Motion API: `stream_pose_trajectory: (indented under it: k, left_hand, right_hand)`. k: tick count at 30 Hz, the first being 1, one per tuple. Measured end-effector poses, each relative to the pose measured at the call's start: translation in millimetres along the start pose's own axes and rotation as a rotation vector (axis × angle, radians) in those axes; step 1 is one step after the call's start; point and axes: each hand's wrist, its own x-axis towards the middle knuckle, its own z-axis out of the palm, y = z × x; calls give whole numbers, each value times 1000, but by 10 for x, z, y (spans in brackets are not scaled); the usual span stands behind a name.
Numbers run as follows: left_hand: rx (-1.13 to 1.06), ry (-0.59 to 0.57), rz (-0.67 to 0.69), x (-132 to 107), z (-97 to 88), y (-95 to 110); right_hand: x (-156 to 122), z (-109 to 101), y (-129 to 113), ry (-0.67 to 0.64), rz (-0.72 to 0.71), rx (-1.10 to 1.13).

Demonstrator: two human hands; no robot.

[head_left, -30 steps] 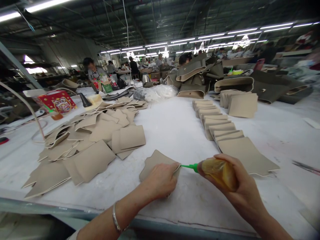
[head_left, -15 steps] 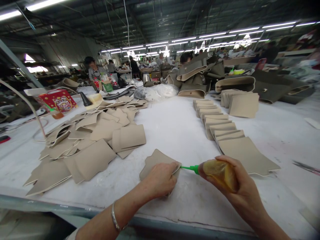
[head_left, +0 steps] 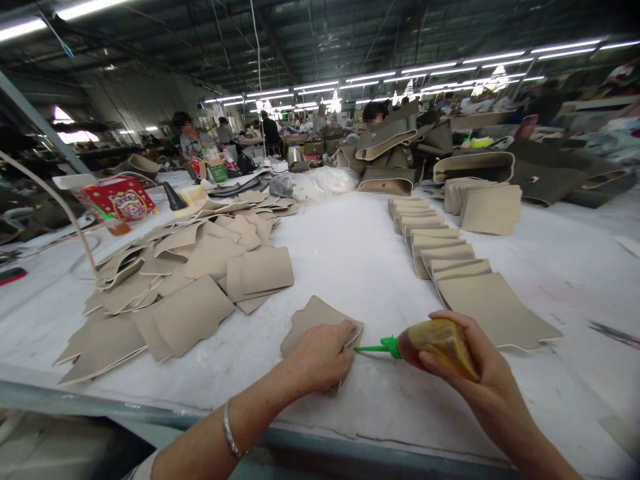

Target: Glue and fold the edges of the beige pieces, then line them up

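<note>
A beige leather piece (head_left: 313, 320) lies on the white table (head_left: 350, 260) in front of me. My left hand (head_left: 323, 357) is closed on its right edge, pinching the flap up. My right hand (head_left: 467, 363) is wrapped round a yellow glue bottle (head_left: 435, 341) with a green nozzle (head_left: 377, 347). The nozzle tip points left and sits just at the lifted edge under my left fingers.
A loose heap of beige pieces (head_left: 185, 273) covers the table's left side. An overlapping row of beige pieces (head_left: 445, 257) runs along the right. Olive bags (head_left: 395, 157) and a red box (head_left: 117, 200) stand at the back, where other people sit. Scissors (head_left: 615, 333) lie far right.
The bottle has tilted a little, its nozzle tip dropping lower along the piece's right edge. My left hand keeps its pinch on the flap.
</note>
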Motion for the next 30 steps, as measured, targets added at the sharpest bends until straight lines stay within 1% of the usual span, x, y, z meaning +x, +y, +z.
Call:
stream_pose_trajectory:
  k: [3, 6, 8, 12, 16, 21, 25, 28, 30]
  left_hand:
    - [2, 11, 14, 1, 17, -14]
    - [-10, 9, 15, -14, 20, -24]
    - [-15, 11, 15, -26, 18, -29]
    - [-8, 22, 26, -36, 32, -46]
    - [-2, 29, 42, -36, 58, -67]
    - [-19, 53, 40, -45, 68, -69]
    - [-30, 56, 23, -48, 69, -64]
    - [-35, 57, 11, -51, 72, -64]
    - [-47, 62, 14, -56, 72, -63]
  right_hand:
    - [-4, 1, -15, 40, 10, 6]
    - [-46, 24, -50, -23, 65, 55]
    - [-83, 37, -66, -37, 94, 87]
    - [-149, 56, -65, 23, 72, 50]
    - [-221, 80, -82, -35, 132, 101]
    - [-274, 109, -157, 23, 124, 81]
    - [-314, 133, -187, -32, 156, 161]
    - [-338, 138, -169, -3, 141, 119]
    - [-355, 146, -176, 12, 159, 130]
